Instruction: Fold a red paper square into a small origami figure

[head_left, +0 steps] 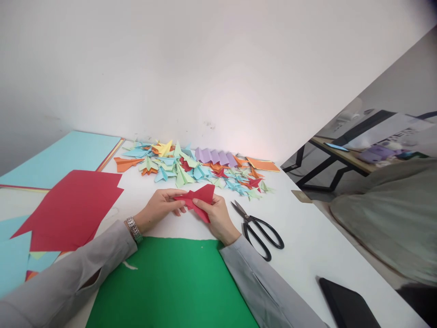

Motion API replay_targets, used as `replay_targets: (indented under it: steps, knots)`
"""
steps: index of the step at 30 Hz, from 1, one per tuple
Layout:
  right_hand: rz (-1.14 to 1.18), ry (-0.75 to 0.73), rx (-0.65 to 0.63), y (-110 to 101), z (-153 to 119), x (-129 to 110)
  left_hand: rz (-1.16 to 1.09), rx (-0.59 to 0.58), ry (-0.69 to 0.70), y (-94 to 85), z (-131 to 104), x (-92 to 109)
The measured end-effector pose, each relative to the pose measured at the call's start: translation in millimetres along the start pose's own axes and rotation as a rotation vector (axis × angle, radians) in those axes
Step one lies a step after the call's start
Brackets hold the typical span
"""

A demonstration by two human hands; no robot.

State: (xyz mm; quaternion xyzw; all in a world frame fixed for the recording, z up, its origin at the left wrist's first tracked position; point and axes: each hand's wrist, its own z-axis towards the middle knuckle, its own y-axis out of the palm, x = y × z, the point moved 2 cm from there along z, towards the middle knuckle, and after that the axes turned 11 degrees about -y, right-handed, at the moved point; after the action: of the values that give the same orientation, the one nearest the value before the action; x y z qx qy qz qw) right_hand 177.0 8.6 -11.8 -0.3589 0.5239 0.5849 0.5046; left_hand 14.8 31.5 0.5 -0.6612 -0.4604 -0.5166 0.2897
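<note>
A folded red paper plane (pixel 205 194) is held up between my two hands, over the white table just beyond a green sheet (pixel 177 282). My left hand (pixel 162 206) pinches its narrow end on the left. On the other side, my right hand (pixel 218 216) grips the body with the thumb on top, near the wider wings. Part of the paper is hidden behind my fingers. Black-handled scissors (pixel 252 219) lie to the right of my right hand, blades slightly apart.
Along the wall lies a pile of small folded paper planes (pixel 180 166) with a pleated purple paper (pixel 215 157). Red sheets (pixel 75 209) and large blue sheets (pixel 64 157) are at left. A black phone-like slab (pixel 348 303) rests front right; a person in grey-green clothing (pixel 385 218) is beyond.
</note>
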Motion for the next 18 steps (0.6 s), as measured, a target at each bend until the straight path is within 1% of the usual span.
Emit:
replay_targets:
  steps: [4,8,14,18]
  knots:
    - [0.005,0.039,-0.004,1.1,-0.5,-0.9,0.081,0.027,-0.013,3.2,-3.3,0.3]
    - [-0.019,0.034,-0.05,2.5,-0.8,-0.1,0.09,0.07,0.026,3.5,-1.5,-0.9]
    - [-0.073,0.031,-0.131,2.1,-0.8,3.1,0.098,0.027,0.127,2.0,1.3,-1.6]
    - [-0.101,0.017,-0.144,1.6,-0.4,4.2,0.151,0.107,0.1,2.8,-1.5,-1.3]
